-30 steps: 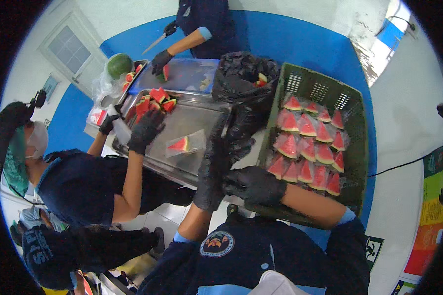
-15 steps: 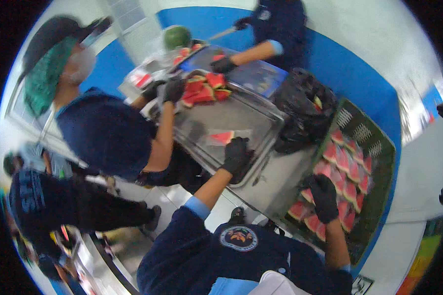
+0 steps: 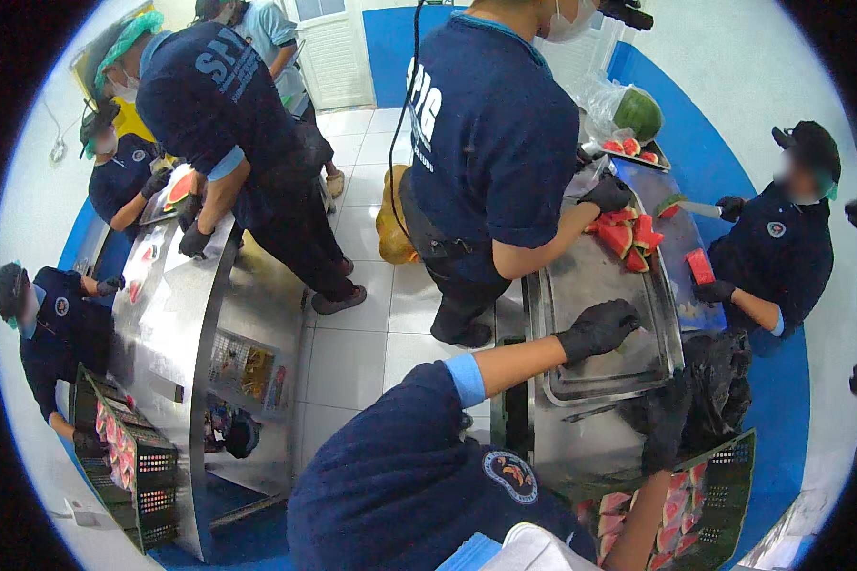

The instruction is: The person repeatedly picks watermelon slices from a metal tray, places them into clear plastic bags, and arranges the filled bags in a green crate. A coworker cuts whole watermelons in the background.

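Observation:
My left hand [image 3: 598,331], in a black glove, is over the metal tray [image 3: 567,381] with its fingers curled. Something thin and clear, like plastic film, shows beside its fingertips; what the fingers hold is hidden. Smeared and dark, my right hand [image 3: 668,419] reaches between the green crate and the tray's near right corner; its fingers cannot be made out. Red watermelon pieces [image 3: 628,238] are heaped at the tray's far end. Wrapped watermelon slices [image 3: 671,519] lie in the green crate [image 3: 728,495] under my right forearm.
A black plastic bag [image 3: 719,381] sits right of the tray. Across the table, a co-worker holds a knife [image 3: 703,208] over a blue board [image 3: 690,252]. Another co-worker's gloved hand [image 3: 607,193] is by the heap. A second metal table [image 3: 176,333] with people stands left.
The view has swung left, bringing the other table in. My right hand has moved from above the crate toward the tray. The bagged slice beside my left hand no longer shows.

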`<state>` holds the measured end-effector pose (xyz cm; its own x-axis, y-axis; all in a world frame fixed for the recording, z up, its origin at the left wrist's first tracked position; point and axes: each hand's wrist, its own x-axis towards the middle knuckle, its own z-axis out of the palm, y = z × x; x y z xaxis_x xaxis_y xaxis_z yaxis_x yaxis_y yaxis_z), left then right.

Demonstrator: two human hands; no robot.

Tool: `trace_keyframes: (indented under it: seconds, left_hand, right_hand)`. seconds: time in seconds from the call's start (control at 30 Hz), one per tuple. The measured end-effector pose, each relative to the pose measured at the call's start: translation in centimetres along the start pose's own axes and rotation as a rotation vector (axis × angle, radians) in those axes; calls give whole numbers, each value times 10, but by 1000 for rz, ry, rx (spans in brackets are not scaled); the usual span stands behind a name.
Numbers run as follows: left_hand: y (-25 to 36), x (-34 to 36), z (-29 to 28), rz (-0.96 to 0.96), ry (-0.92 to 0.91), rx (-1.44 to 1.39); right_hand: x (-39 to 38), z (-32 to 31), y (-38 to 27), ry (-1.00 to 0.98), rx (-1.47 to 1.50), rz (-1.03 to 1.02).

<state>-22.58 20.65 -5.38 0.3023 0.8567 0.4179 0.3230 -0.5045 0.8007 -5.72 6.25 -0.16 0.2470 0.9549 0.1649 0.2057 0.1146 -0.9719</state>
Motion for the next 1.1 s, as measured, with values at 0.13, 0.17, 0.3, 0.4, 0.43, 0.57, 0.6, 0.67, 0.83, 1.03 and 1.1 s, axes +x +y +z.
trace_keyframes:
  seconds: [0.13,0.17,0.3,0.4,0.43,0.57,0.6,0.67,0.83,1.03,1.1]
  left_hand:
    - [29,-3,-13,-69,-109,-178]
    - [35,-3,-17,-38,-129,-254]
    - [61,-3,-41,-96,-313,-429]
    - [92,-18,-57,-126,-390,-657]
    - [107,-26,-51,-169,-441,-724]
    - [155,-33,-25,-100,-542,-536]
    - [164,-30,-23,-175,-589,-529]
    - [184,-24,-13,-97,-562,-560]
    - [228,-19,19,-109,-633,-571]
    - [232,25,50,24,-678,-464]
    - [224,39,44,-40,-561,-376]
  right_hand:
    - [30,13,0,-117,-249,-21]
    - [33,14,-2,-147,-164,111]
    - [23,7,-14,-28,147,256]
    - [3,0,-24,1,200,175]
    - [-5,-4,-28,15,262,115]
    - [-35,-31,-49,99,351,12]
    - [-42,-40,-55,121,335,44]
    - [-55,-57,-62,180,299,14]
    - [-90,-82,-55,3,149,197]
    - [-127,-98,-41,214,113,100]
    - [-135,-102,-42,244,88,95]
